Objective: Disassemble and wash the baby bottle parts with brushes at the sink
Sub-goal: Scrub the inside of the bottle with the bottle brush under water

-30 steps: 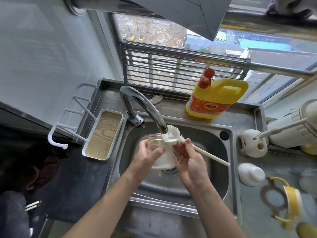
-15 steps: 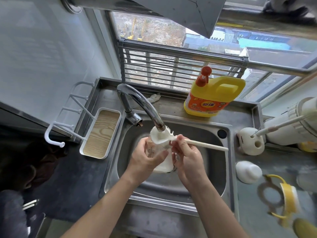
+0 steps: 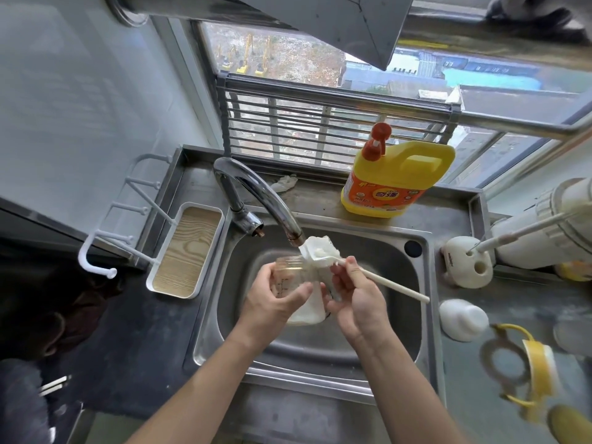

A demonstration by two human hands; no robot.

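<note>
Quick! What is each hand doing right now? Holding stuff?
Left hand: fingers curled round the baby bottle, holding it.
Right hand: fingers pinching the bottle brush by its handle.

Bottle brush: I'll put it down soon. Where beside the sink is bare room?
Bare: dark counter left of the sink, in front of the white tray; back ledge between rag and detergent jug. Crowded: right counter, with brush holder, white cap, yellow handle ring.
</note>
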